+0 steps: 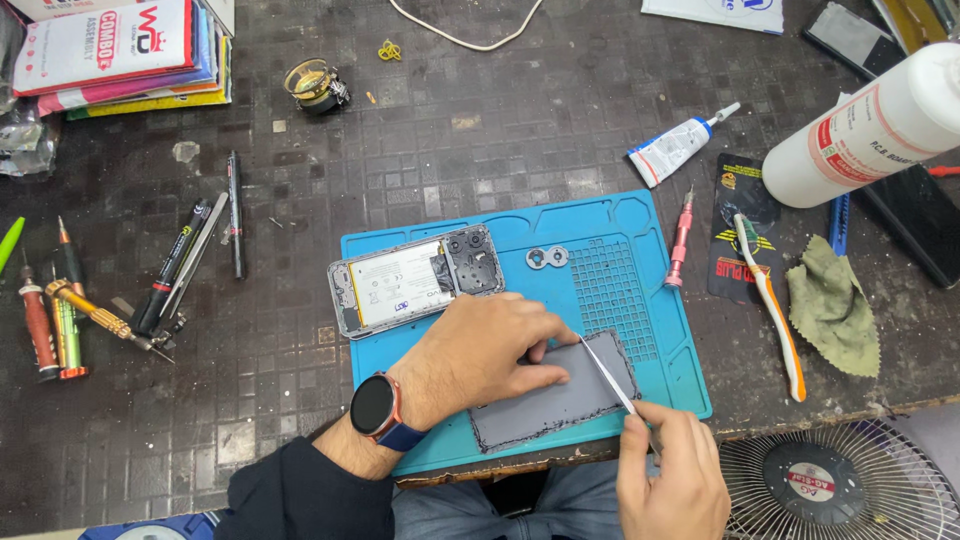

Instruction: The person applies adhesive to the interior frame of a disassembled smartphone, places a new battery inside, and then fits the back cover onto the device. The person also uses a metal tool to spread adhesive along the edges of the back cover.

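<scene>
My left hand (pixel 478 352) presses flat, fingers spread, on one grey back panel (pixel 556 392) at the near edge of the blue work mat (pixel 590 230), close to its near right corner. My right hand (pixel 672 478) pinches one pair of thin metal tweezers (pixel 606 374); the tips touch the panel's far right edge. One opened phone (pixel 412 280) lies at the mat's left edge, overhanging slightly. One small metal plate (pixel 547 258) sits mid-mat, bare mat around it. Off the mat's right edge: one pink screwdriver (pixel 681 240), one toothbrush (pixel 770 300), one green cloth (pixel 832 305). Near the bench's left edge: several screwdrivers (pixel 60 310), count unclear.
</scene>
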Available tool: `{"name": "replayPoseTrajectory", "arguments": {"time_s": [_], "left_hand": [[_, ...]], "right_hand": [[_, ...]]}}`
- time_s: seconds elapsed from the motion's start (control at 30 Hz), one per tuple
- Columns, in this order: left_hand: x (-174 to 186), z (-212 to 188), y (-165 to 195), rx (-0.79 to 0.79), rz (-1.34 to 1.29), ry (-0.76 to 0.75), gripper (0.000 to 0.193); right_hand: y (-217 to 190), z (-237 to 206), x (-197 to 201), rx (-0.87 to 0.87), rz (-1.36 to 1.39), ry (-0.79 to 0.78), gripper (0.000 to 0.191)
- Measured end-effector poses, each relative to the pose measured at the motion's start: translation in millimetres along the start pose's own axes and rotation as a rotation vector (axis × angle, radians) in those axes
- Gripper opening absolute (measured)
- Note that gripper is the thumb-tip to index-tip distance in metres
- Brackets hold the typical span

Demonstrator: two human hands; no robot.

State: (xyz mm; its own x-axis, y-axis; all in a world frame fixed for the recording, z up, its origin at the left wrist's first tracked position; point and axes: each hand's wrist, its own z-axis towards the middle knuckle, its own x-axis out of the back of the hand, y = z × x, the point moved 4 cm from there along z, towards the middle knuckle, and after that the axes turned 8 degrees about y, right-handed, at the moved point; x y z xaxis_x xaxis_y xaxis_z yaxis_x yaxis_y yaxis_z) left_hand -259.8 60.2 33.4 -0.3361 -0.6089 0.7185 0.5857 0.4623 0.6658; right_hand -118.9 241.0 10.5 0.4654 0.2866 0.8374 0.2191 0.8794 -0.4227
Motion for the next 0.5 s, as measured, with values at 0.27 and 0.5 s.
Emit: {"name": "replayPoseTrajectory", "arguments": {"time_s": [0.27, 0.5], "left_hand": [[3.2, -1.1, 0.3, 0.036, -0.119, 0.072, 0.043], [-2.5, -2.5, -2.5, 0.117, -0.398, 0.036, 0.055]], "right_hand": [[-1.0, 4.6, -2.5, -0.103, 0.011, -0.014, 0.016], [-13.0, 32.3, 6.9, 0.158, -0.004, 0.051, 0.023]]}}
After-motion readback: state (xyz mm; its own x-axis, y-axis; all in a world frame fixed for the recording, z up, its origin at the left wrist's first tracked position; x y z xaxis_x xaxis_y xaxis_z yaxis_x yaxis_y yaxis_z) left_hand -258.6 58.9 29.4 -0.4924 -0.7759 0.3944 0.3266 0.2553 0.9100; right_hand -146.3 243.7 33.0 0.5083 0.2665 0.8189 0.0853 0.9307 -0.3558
